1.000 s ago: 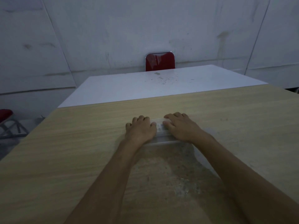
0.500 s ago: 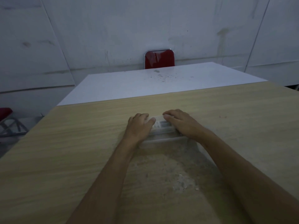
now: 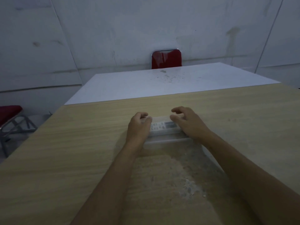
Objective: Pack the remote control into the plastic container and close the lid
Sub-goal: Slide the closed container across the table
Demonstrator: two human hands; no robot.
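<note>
So both hands are on the plastic container point(image 3: 164, 127), which sits on the wooden table point(image 3: 81, 143) near the middle, long side across the view. Remote control point(image 3: 163, 125) is visible through the clear top, lying lengthwise inside, so packing looks done and the step in hand is judged to be seating the lid point(image 3: 162, 118).

Left hand point(image 3: 138, 127) rests at the left end, fingers curled over the far edge, thumb on top; it looks to be touching the box, but whether it clamps or only presses, cannot tell. Right hand point(image 3: 189, 124) is at the right end with fingers spread and arched, tips lifted a little, loose rather than clenched; no firm hold seen.

To do it well: press down at both ends evenly, then run the fingers along the far and near rims so every side snaps. Keep the box flat on the table; don't let it slide. Lid edges are hard to read in the dim light, so check by feel. A lip shows along the near side point(image 3: 168, 141); may be unseated.
</note>
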